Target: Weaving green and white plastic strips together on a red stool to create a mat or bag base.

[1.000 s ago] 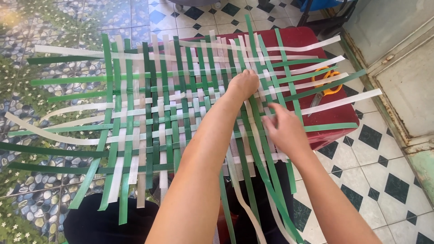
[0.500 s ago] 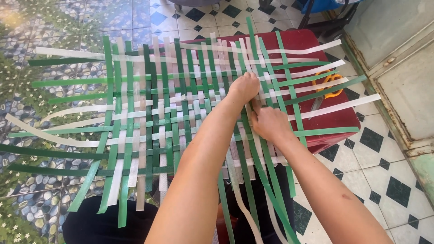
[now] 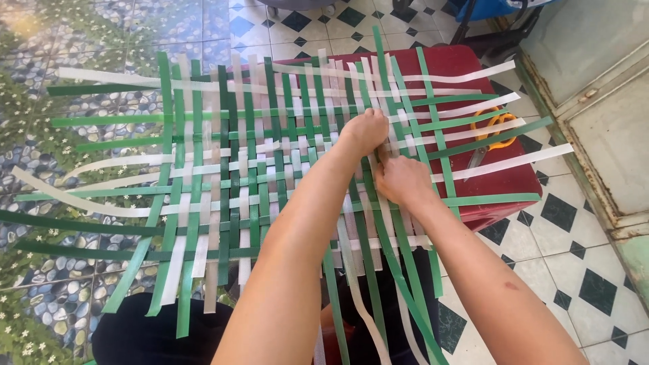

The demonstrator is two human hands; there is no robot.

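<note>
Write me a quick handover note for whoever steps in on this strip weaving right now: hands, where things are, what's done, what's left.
Left hand: pressed down on the woven mat, near its right side.
Right hand: fingers pinching strips just beside the left hand; which strip, I cannot tell.
Things: the mat of green and white strips lies over a red stool and the tiled floor. Orange-handled scissors lie on the stool under the loose strip ends.
Done: the middle is interlaced.
Left: the right edge is loose, with unwoven ends sticking out all round.
</note>
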